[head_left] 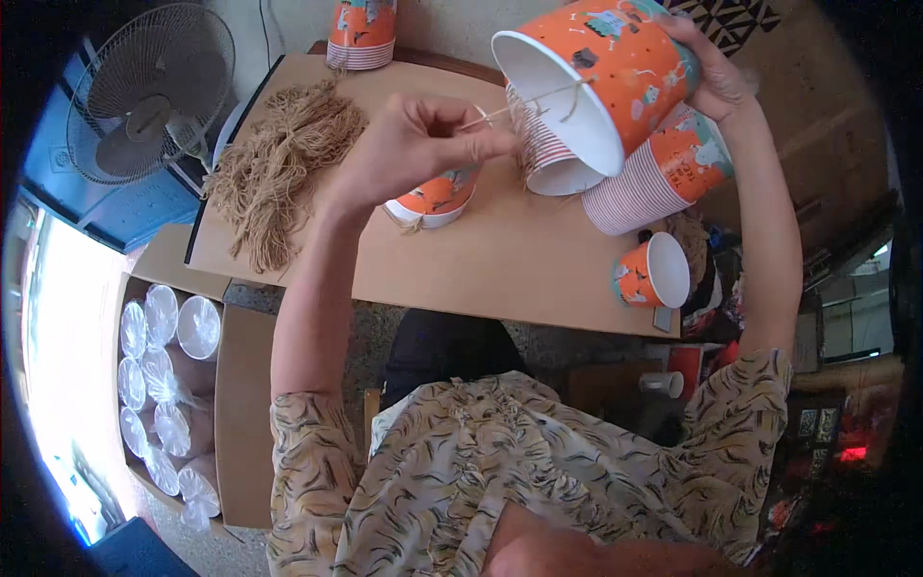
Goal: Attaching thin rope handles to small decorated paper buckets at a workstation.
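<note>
Threading a string handle through a paper cup looks to be the step in hand, worked above a plain wooden table [500,269] that carries, toward its far left, a big loose heap of tan twine [279,173]. Near the table's right side lie nested stacks of orange printed cups [663,168] on their sides, with one single cup [652,272] tipped over near the front right corner and another low cup [435,197] just behind the left hand. The cup being worked on [601,72] is orange with small pale figures printed on it and a white inside; it is held up in the air, tilted with its mouth toward the person. The right hand [716,67] is wrapped around its base, fingers closed on the wall. The left hand [413,144] is pinched shut on a thin length of string [524,104] that runs taut to the cup's rim. By my judgement the next move calls for a steady pull and a fine fingertip grip to knot the string without creasing the rim.
</note>
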A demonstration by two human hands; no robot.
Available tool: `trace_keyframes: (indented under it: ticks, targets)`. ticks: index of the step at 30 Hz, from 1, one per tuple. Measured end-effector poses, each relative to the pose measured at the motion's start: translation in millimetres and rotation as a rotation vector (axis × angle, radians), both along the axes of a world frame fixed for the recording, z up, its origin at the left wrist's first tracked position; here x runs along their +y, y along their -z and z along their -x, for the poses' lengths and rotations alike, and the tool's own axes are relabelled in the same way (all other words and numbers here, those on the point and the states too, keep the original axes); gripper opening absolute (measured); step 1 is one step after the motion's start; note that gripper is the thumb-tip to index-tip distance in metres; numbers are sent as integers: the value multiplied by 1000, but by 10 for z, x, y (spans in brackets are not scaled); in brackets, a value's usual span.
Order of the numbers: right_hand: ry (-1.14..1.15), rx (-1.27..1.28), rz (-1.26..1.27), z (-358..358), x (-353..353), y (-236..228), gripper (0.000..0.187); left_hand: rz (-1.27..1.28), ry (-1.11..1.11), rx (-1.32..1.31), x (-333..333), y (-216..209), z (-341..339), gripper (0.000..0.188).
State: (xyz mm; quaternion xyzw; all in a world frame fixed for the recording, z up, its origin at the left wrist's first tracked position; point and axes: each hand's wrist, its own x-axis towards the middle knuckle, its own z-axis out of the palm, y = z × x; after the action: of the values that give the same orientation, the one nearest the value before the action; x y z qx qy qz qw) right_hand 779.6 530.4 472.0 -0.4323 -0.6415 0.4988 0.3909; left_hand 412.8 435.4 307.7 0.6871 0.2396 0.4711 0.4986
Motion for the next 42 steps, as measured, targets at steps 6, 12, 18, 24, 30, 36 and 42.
trace_keyframes:
  ticks: [6, 12, 18, 24, 30, 36, 42]
  targets:
    - [-138, 33, 72, 189, -163, -39, 51, -84, -406, 213, -8, 227, -170, 38]
    - [-100, -74, -39, 328, -317, -16, 56, 141, -479, 117, 103, 428, -339, 42]
    - [-212, -110, -63, 405, -361, -100, 58, 168, -265, -21, 43, 344, -324, 27]
    - [-324, -59, 27, 422, -385, -129, 51, 68, -117, 31, 74, 360, -176, 14]
    - [-364, -21, 40, 104, -205, -158, 45, -326, -205, 242, 68, 214, -42, 14]
    - [-288, 24, 47, 264, -305, -106, 49, -463, -410, 258, 107, 158, 33, 17]
    - [-287, 52, 13, 355, -252, 47, 49, -224, -417, 35, 192, 169, 221, 16]
